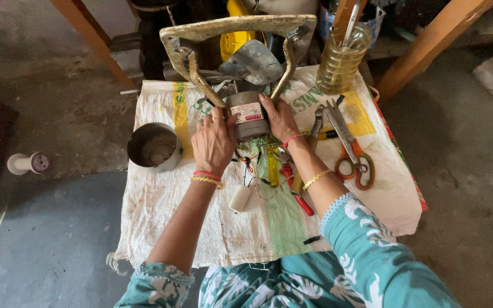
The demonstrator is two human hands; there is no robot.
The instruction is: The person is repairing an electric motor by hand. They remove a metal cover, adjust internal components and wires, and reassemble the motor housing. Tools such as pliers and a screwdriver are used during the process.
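— What do we have our hands on?

— A small motor [248,116], a dull grey metal cylinder with a paper label on its side. It sits at the far middle of the woven sack cloth [161,205] spread over the work surface. Our left hand [213,142] wraps the motor's left side, fingers curled snug against the casing. Our right hand [281,118] grips its right side, thumb and fingers closed on the metal.

— And above the motor?

— A rusty metal puller [238,34], a flat pitted bar with two bent arms that come down on either side of the motor. Whether the arm tips touch the casing, we cannot tell.

— What lies around the motor?

— Left of it stands a round steel cup [154,146], smooth and dented grey inside. Right of it lie scissors [352,151] with orange loop handles and long worn blades. Behind and to the right of the motor stands a ribbed clear plastic jar [340,60] of yellowish liquid. Just in front of the motor, thin coloured wires [252,165] spill onto the cloth, and beside them lie pliers [298,191] with red grips.

— And the cloth itself?

— Coarse, off-white, stained, with green and yellow stripes, its near edge frayed. Far left of the motor, off the cloth, a white spool [28,163] lies on the concrete floor [58,239].
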